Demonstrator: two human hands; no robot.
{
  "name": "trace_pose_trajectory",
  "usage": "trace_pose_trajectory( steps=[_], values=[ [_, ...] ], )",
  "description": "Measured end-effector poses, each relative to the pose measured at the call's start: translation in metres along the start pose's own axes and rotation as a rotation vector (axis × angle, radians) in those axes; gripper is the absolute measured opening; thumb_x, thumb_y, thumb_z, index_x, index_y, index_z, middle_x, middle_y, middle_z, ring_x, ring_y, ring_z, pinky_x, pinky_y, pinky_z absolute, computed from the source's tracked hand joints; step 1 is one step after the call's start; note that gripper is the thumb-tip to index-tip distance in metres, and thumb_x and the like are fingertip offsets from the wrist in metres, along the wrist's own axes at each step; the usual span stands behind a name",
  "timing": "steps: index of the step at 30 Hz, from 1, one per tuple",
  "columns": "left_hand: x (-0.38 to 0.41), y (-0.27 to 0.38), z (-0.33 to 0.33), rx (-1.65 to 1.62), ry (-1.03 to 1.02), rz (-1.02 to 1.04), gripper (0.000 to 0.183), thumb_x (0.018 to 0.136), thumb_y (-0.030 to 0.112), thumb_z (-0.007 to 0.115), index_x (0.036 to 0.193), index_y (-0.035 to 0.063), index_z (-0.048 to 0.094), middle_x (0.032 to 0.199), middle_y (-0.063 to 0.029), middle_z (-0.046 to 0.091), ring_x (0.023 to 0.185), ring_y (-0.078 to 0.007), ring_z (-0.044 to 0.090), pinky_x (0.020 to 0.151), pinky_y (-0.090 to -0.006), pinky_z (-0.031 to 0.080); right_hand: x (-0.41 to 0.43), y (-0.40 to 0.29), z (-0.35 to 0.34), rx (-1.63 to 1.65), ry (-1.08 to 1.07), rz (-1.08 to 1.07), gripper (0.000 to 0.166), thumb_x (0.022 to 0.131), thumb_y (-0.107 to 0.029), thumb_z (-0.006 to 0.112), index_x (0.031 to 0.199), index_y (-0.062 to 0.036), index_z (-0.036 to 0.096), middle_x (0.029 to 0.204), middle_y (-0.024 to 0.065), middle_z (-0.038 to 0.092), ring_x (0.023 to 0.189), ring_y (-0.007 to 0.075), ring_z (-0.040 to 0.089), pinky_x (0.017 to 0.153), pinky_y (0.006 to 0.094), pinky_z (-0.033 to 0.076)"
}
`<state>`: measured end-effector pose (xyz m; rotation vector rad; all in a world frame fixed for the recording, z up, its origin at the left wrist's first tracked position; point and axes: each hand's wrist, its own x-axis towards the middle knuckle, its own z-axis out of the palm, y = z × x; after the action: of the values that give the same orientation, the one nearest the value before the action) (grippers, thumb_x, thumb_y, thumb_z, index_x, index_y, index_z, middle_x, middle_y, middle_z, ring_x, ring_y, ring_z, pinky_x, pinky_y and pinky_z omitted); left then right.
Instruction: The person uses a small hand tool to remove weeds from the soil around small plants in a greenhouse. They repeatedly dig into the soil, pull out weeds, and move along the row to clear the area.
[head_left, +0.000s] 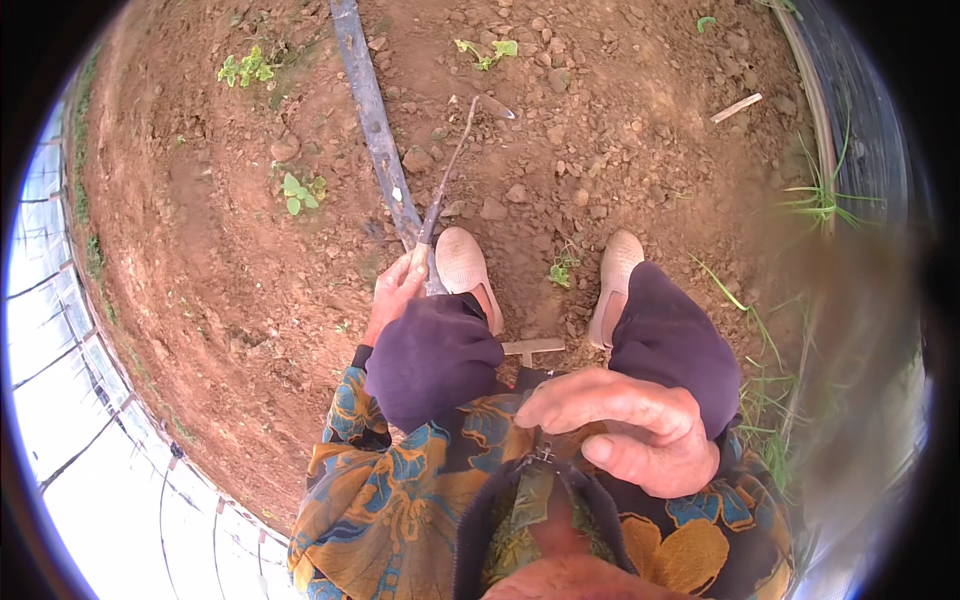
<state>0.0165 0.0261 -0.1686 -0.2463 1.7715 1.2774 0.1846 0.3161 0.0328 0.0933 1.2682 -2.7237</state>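
Observation:
My left hand is closed around the handle of a thin-necked hand hoe, beside my left knee. The hoe's neck points away from me, and its small blade is at the soil, its tip pale. A flat dark irrigation hose runs along the ground just left of the hoe and passes close by my left hand. In front of my chest, my right hand is raised, fingers bent and thumb apart, with nothing visible in it. Between my shoes a small green seedling grows from the soil.
Leafy seedlings stand left of the hose, and a wilted one grows ahead. A short wooden stick lies to the right. Grass clumps edge a dark plastic sheet. A T-shaped wooden piece shows between my legs.

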Motion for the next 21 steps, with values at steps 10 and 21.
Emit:
trace_pose_trajectory(
  steps=[10,21],
  values=[
    [0.076,0.02,0.013,0.245,0.233,0.177,0.024,0.094,0.018,0.056,0.116,0.0075,0.058,0.06,0.0028,0.05,0.043,-0.0065,0.043,0.037,-0.0244,0.035,0.005,-0.001,0.006,-0.046,0.095,-0.015,0.025,0.095,-0.007,0.053,0.112,0.0106,0.057,0.114,0.0274,0.059,0.108,0.0339,0.059,0.093,0.044,0.046],
    [0.061,0.024,0.007,0.012,0.168,0.176,0.03,0.097,0.015,0.052,0.125,0.005,0.051,0.059,0.0034,0.046,0.041,-0.0059,0.041,0.035,-0.0219,0.033,0.009,-0.005,0.008,-0.056,0.086,0.042,0.025,0.095,-0.009,0.054,0.114,0.0071,0.057,0.115,0.0268,0.06,0.11,0.0321,0.057,0.095,0.0432,0.043]
  ],
)
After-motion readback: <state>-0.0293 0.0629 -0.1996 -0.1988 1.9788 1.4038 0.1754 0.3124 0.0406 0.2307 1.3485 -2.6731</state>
